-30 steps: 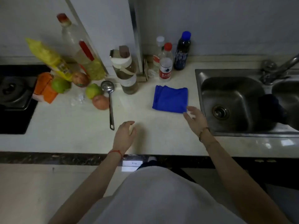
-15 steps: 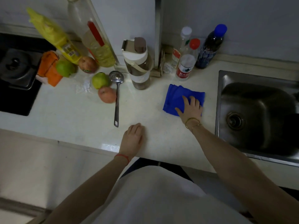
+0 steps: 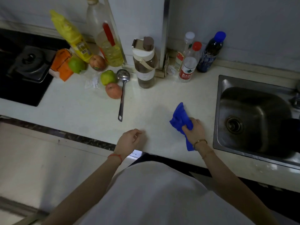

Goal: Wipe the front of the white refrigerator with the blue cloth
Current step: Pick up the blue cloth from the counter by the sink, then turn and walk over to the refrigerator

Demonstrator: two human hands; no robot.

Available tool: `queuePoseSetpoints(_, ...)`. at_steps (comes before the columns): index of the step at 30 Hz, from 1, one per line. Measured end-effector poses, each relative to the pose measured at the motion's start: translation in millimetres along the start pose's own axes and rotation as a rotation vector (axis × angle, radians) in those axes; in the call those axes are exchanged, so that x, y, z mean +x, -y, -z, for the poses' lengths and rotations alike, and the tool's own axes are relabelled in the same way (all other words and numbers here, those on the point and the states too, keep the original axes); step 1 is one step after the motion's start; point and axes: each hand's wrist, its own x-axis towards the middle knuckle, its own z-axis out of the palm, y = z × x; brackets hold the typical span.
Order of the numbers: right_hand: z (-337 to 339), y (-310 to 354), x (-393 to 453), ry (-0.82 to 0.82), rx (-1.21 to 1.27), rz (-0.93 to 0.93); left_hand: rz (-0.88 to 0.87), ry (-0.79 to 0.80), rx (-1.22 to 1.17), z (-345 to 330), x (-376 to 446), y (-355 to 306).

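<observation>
Right hand: the right hand (image 3: 195, 129) closed its grip around the bunched blue cloth (image 3: 181, 118), near the front edge of the tabletop (image 3: 162, 101) and just left of the sink (image 3: 253, 120); a gold bracelet (image 3: 200, 141) circled the wrist.
Blue cloth: gathered in the fist, one crumpled end stood up toward the back of the tabletop while a tail hung down past the wrist.
Left hand: the left hand (image 3: 129, 140) hovered at the front edge of the tabletop, fingers loosely curled and holding nothing; a red string (image 3: 115, 156) ringed the wrist.
Back edge: a water bottle with a strap (image 3: 145, 65) stood beside a red-capped bottle (image 3: 189, 65), a white-capped bottle (image 3: 188, 41) and a blue-capped dark bottle (image 3: 211, 52).
Left side: an oil bottle (image 3: 107, 41), a yellow packet (image 3: 71, 36) and an orange packet (image 3: 62, 64) clustered with green and reddish fruit (image 3: 108, 77); a slotted metal spoon (image 3: 122, 88) lay with its handle toward the front edge.
Far left: a black stove (image 3: 24, 75) was set into the tabletop.
Sink: a steel basin filled the right end.
Person: a pale shirt (image 3: 154, 192) filled the bottom of the view.
</observation>
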Motion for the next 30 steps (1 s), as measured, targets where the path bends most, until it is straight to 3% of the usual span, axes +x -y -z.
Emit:
queuePoseSetpoints(6, 4.0, -17.6, -57.7, 0.115, 0.201, 0.020, 0.204, -0.065, -0.160, -15.3, -73.0, 24.3)
queuePoseSetpoints(10, -6.5, -28.2, -93.4, 0.290, 0.198, 0.084, 0.504, -0.185, -0.317, -58.3, -154.7, 48.1)
queuePoseSetpoints(22, -100.5, -41.2, -172.8, 0.734, -0.478, 0.319, 1.315, -0.548, -1.073, -196.5, -411.7, 96.2)
queuePoseSetpoints(26, -154.1, -10.8, -176.1, 0.801, -0.662, 0.381, 1.406, -0.639, -1.142, -191.0, -443.4, 104.0)
queuePoseSetpoints(30, -218.9, 25.7, -181.6, 0.834, -0.822, 0.376, 1.447, -0.733, -1.204, -170.0, -470.6, 154.3)
